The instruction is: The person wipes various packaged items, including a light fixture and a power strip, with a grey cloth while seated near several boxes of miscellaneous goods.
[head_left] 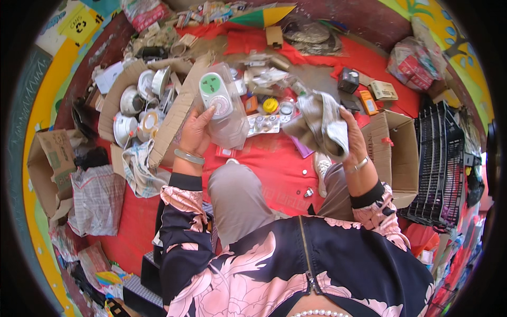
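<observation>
My left hand [196, 132] is raised and grips a clear plastic blister pack [224, 105] holding a white and green round device with a dial. My right hand [351, 134] is closed on a crumpled grey cloth [319, 124], held up to the right of the pack, a short gap apart. Both are held above a red cloth [264, 169] spread on the floor, over my bent knees in grey trousers.
An open cardboard box [124, 79] of white round fittings lies at the left. Another open carton [396, 153] and a black plastic crate [438, 164] stand at the right. Small packaged parts [266, 113], boxes and bags litter the red cloth beyond. A checked cloth [95, 201] lies lower left.
</observation>
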`<state>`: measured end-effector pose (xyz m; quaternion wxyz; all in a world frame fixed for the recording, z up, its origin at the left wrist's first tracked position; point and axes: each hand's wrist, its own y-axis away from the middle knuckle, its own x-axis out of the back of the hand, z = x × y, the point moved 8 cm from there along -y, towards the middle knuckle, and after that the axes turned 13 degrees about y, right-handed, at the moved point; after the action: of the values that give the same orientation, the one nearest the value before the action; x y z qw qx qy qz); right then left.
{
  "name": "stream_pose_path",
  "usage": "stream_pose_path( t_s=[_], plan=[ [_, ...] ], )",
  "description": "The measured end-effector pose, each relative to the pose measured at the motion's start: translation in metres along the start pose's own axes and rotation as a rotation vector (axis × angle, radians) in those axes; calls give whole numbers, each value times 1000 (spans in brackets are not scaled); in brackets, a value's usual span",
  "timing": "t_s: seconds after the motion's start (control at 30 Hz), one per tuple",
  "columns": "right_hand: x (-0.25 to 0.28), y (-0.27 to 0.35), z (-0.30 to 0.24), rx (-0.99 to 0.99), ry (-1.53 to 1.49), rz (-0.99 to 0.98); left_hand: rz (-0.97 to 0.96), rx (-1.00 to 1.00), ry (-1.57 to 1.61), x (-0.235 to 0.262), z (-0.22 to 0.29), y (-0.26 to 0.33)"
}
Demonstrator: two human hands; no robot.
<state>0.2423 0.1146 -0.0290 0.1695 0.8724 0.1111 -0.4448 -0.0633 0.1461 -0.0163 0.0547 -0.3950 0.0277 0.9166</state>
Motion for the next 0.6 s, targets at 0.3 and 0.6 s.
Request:
stream_pose_path(
  t_s=[0.3,0.6],
  plan=[
    [-148,33,-68,1381,1577,65,-202,66,-96,-119,-54,1],
    [-103,1,13,1333,2135,8,-375,36,-610,-87,-105,0]
  ],
)
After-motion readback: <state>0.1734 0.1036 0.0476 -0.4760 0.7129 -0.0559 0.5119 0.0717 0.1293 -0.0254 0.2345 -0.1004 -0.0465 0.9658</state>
